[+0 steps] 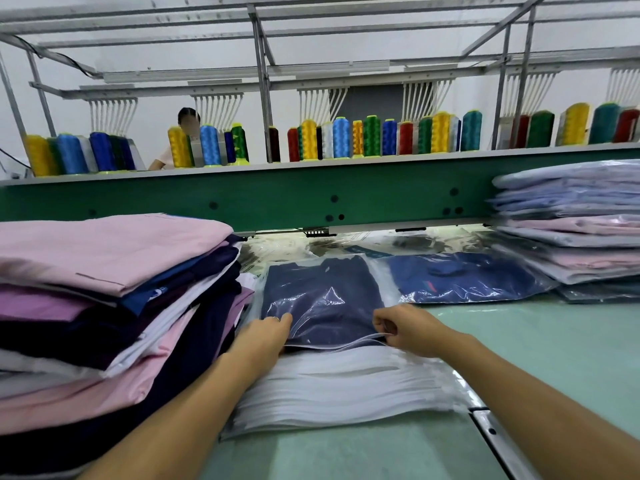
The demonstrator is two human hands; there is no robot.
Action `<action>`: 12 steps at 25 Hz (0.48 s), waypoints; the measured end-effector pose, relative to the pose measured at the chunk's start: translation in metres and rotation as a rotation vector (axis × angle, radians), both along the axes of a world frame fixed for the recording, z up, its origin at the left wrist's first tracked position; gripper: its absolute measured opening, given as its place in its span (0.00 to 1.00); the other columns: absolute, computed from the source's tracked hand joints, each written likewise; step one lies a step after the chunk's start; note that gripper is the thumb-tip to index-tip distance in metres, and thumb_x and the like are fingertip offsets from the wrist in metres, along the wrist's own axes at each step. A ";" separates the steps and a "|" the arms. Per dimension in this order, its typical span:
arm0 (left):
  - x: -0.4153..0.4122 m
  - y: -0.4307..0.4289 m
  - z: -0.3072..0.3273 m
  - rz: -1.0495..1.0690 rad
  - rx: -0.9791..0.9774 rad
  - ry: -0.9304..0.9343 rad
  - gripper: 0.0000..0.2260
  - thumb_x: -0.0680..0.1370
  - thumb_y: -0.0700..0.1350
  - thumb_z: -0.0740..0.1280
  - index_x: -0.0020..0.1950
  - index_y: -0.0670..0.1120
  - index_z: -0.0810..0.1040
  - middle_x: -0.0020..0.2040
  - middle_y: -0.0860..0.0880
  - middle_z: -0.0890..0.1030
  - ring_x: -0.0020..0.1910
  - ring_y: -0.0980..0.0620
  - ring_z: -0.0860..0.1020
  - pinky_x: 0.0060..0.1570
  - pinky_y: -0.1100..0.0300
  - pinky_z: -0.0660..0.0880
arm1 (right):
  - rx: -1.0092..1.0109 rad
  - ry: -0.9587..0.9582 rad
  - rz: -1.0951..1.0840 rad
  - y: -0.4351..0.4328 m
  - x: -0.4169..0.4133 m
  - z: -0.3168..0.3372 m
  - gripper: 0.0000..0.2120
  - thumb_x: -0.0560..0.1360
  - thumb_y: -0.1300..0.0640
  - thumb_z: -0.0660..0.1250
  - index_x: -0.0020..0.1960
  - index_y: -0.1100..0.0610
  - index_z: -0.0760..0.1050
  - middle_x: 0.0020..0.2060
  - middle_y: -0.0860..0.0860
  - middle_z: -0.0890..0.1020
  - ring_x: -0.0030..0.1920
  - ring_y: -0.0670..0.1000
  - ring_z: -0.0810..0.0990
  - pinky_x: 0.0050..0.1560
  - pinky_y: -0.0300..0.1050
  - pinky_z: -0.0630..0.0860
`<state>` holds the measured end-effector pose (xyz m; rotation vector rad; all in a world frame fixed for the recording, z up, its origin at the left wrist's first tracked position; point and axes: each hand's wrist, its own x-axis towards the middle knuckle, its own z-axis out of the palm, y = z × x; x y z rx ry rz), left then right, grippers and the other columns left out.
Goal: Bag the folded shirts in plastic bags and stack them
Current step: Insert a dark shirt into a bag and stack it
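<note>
Your left hand (266, 336) grips the near left edge of the clear plastic bag (329, 296), and your right hand (403, 327) pinches its open lip at the near right. The navy folded shirt (311, 282) lies inside that bag, which rests on the stack of empty bags (346, 386) on the green table (554, 341). 1 bagged blue shirt (460, 275) lies just beside it on the right. The pile of unbagged shirts (104, 271) sits at your left, and the stack of bagged shirts (571, 230) at far right.
</note>
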<state>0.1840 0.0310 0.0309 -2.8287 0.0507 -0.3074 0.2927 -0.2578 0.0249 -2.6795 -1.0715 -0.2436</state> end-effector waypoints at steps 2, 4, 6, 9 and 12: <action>0.000 -0.002 -0.001 -0.007 -0.001 -0.002 0.15 0.76 0.31 0.58 0.60 0.44 0.67 0.56 0.45 0.78 0.53 0.41 0.79 0.40 0.53 0.65 | 0.124 0.178 0.043 -0.004 0.002 -0.001 0.15 0.69 0.66 0.63 0.37 0.45 0.70 0.28 0.43 0.69 0.32 0.46 0.65 0.35 0.43 0.64; 0.001 0.001 0.005 -0.015 0.003 0.025 0.15 0.76 0.30 0.58 0.60 0.43 0.72 0.59 0.46 0.75 0.57 0.44 0.76 0.43 0.54 0.67 | 0.206 0.302 0.065 -0.009 0.001 0.004 0.18 0.69 0.68 0.63 0.37 0.44 0.73 0.28 0.42 0.67 0.32 0.45 0.63 0.35 0.40 0.64; 0.002 0.007 0.016 -0.013 0.012 0.077 0.14 0.76 0.31 0.60 0.58 0.43 0.75 0.60 0.47 0.73 0.59 0.44 0.74 0.44 0.52 0.70 | 0.261 0.388 0.078 -0.015 -0.002 0.011 0.19 0.68 0.68 0.62 0.37 0.43 0.77 0.29 0.42 0.68 0.33 0.45 0.65 0.36 0.38 0.65; 0.004 0.017 0.028 -0.032 -0.071 0.297 0.10 0.73 0.33 0.59 0.47 0.46 0.72 0.56 0.45 0.74 0.51 0.44 0.74 0.46 0.49 0.72 | 0.248 0.482 0.111 -0.021 -0.009 0.019 0.19 0.71 0.69 0.62 0.41 0.45 0.81 0.34 0.47 0.74 0.35 0.45 0.71 0.39 0.40 0.68; 0.006 0.019 0.029 0.011 -0.220 0.517 0.08 0.73 0.35 0.56 0.44 0.48 0.69 0.53 0.44 0.74 0.42 0.46 0.70 0.41 0.53 0.67 | 0.214 0.640 0.099 -0.027 -0.016 0.025 0.09 0.75 0.57 0.66 0.47 0.49 0.85 0.38 0.47 0.81 0.39 0.46 0.73 0.39 0.39 0.68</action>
